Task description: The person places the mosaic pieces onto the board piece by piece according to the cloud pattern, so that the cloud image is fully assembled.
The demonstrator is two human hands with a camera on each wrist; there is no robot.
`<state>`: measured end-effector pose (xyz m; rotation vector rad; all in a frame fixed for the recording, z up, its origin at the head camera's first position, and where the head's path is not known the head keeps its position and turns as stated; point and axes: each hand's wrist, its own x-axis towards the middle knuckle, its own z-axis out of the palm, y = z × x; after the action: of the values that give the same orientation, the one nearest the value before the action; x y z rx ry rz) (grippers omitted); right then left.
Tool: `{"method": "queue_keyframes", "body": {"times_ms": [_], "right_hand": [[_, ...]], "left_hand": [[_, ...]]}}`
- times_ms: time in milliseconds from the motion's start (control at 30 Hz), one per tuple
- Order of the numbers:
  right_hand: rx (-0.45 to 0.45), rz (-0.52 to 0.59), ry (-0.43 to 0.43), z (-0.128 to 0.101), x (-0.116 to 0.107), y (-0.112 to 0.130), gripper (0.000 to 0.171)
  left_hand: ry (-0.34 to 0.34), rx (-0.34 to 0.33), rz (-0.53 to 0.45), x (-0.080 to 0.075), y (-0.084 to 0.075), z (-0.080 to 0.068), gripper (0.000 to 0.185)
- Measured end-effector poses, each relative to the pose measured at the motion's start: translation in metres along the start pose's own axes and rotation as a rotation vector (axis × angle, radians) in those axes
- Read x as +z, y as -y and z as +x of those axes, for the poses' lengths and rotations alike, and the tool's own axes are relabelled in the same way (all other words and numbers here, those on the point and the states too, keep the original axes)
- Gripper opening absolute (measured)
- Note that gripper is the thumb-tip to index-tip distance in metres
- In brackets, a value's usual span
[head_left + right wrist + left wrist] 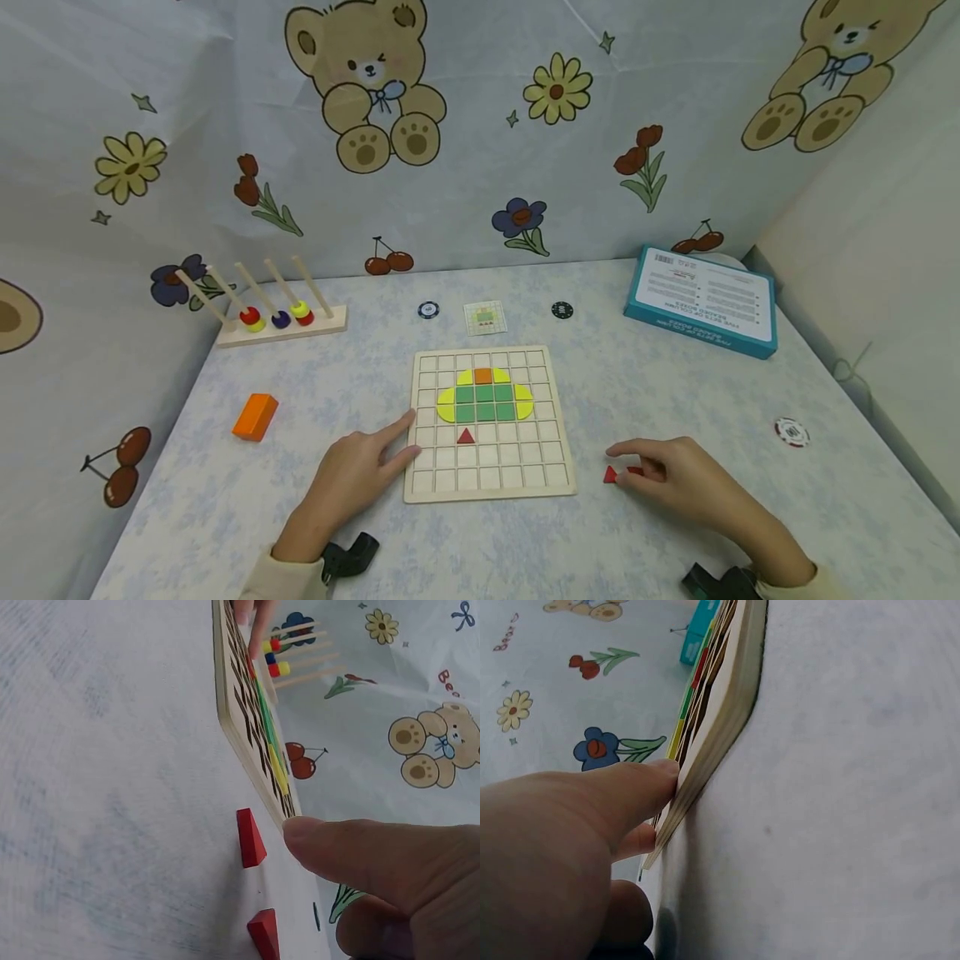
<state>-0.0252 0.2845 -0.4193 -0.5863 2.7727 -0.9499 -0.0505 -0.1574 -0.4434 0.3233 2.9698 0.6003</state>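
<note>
A square wooden grid board [522,477] lies mid-table, bearing a shape of green squares [485,402], yellow rounded corner pieces [446,405] and one orange square [483,376]. Below that shape sits a red triangle [466,437]. My left hand [348,475] touches the board's left edge with extended index finger and thumb. To the right of the board, my right hand [686,483] hovers over two loose red triangular blocks, its fingers loosely bent. In the right wrist view, one red block [250,840] and a second red block [264,934] lie apart from the thumb.
A small pattern card [485,317] lies behind the board between a blue chip [428,310] and a black chip [562,310]. A pegged bead stand [322,322], an orange block [256,417], a teal box [701,298] and a red-white chip [792,432] surround it.
</note>
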Motion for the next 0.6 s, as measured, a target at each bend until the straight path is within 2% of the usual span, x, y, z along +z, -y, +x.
{"method": "queue_keyframes", "body": {"times_ms": [133, 400, 600], "right_hand": [[0.008, -0.009, -0.046, -0.003, 0.007, -0.002, 0.023], [-0.045, -0.058, -0.061, -0.003, 0.014, -0.005, 0.015], [-0.056, -0.067, -0.072, -0.003, 0.018, -0.006, 0.016]], "left_hand": [[-0.002, -0.006, 0.003, 0.001, 0.000, -0.001, 0.061], [-0.019, 0.002, 0.002, 0.001, 0.000, -0.002, 0.060], [-0.024, 0.000, 0.000, 0.000, -0.001, -0.002, 0.061]]}}
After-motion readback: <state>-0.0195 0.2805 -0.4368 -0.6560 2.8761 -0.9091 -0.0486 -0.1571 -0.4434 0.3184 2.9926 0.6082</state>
